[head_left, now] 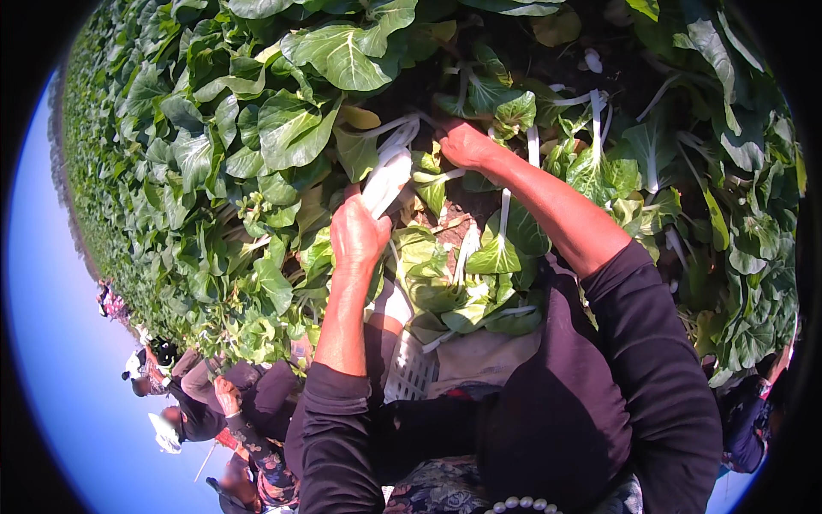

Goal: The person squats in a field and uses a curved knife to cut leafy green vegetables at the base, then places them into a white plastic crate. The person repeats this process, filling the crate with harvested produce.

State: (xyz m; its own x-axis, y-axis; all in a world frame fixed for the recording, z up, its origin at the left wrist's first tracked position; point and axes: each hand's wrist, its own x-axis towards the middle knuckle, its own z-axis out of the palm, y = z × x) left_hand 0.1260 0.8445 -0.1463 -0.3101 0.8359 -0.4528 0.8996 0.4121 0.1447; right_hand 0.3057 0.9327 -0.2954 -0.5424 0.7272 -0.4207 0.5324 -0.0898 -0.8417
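My left hand (358, 232) is closed around a bok choy plant (388, 173), whose thick white stalks point up and away from me. Just right of the plant's base is my right hand (465, 144), its fingers curled and turned away. A thin greyish edge shows by those fingers, but I cannot tell what it is or whether they hold it. Loose green leaves with white ribs (494, 257) lie on the soil (457, 221) between my forearms.
Dense standing leafy greens (192, 148) fill the left side. More cut leaves (597, 160) are strewn to the right. A white plastic crate (411, 366) is below me, between my legs. Several people work at lower left, one showing a hand (227, 395); another person's sleeve (748, 417) is at lower right.
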